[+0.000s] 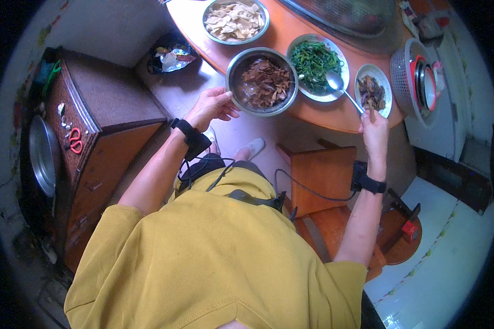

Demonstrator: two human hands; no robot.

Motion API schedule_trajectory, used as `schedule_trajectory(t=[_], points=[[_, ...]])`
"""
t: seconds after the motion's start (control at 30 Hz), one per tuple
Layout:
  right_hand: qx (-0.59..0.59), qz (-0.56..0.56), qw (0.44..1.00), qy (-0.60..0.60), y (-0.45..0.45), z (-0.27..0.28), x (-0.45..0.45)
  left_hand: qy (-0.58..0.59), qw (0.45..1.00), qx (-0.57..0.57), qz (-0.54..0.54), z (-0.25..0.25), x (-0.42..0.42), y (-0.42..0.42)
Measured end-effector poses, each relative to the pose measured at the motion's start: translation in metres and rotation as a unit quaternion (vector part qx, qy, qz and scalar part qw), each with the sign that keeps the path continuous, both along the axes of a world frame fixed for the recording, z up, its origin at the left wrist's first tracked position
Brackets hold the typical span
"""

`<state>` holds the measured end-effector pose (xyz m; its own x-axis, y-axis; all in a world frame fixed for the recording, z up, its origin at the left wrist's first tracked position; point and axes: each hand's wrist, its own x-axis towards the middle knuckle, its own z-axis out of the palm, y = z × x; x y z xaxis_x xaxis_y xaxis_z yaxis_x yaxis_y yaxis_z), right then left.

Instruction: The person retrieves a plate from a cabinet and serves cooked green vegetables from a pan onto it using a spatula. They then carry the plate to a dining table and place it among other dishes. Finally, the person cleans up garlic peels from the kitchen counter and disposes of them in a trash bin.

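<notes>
My left hand (215, 105) grips the near-left rim of a round metal bowl (230, 78), thumb on the edge. Brown, thin-cut cooked food (267, 82) fills much of that bowl. In my right hand (373, 129) is a metal spoon (334, 81), its head over the plate of cooked greens (315, 61). A short brown stick-like piece (371, 112) also shows at my right fingers; I cannot tell what it is. Just beyond those fingers lies a small oval plate (386, 82) holding brown food pieces.
On the orange wooden table (329, 117) stand a metal bowl of pale slices (234, 21), a mesh food cover (354, 20) and a plastic colander (401, 78) with nested bowls. A wooden chair (325, 177) is below. At left, a cabinet (107, 90) carries red-handled scissors (76, 140).
</notes>
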<state>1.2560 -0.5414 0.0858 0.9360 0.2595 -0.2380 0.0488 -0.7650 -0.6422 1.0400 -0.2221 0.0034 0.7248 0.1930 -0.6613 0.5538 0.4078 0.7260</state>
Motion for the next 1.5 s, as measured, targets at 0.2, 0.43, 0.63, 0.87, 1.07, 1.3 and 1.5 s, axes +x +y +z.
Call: schedule_trajectory(t=[0.2,0.43,0.63,0.87,1.07,1.3,1.5], points=[[-0.129,0.08,0.956,-0.249,0.007,0.003,-0.007,0.002,1.0,0.0,-0.006,0.0,0.001,0.001],[-0.191,0.09,0.93,-0.301,0.014,-0.006,-0.015,0.001,1.0,0.008,-0.005,-0.001,0.0,0.002],[0.007,-0.011,0.99,-0.141,0.005,-0.025,-0.013,-0.012,1.0,-0.002,-0.017,-0.004,-0.001,0.006],[0.318,-0.23,0.9,0.188,-0.008,-0.033,-0.028,-0.017,0.999,-0.006,-0.032,-0.001,-0.001,0.01],[0.327,-0.156,0.906,0.218,0.012,-0.004,-0.063,-0.019,0.998,-0.017,-0.058,-0.002,0.0,0.015],[0.229,-0.067,0.942,0.234,0.079,-0.009,-0.125,-0.014,0.996,-0.037,-0.082,-0.003,0.0,0.021],[0.178,-0.022,0.966,0.188,0.12,-0.03,-0.153,-0.013,0.995,-0.028,-0.094,-0.002,0.002,0.022]])
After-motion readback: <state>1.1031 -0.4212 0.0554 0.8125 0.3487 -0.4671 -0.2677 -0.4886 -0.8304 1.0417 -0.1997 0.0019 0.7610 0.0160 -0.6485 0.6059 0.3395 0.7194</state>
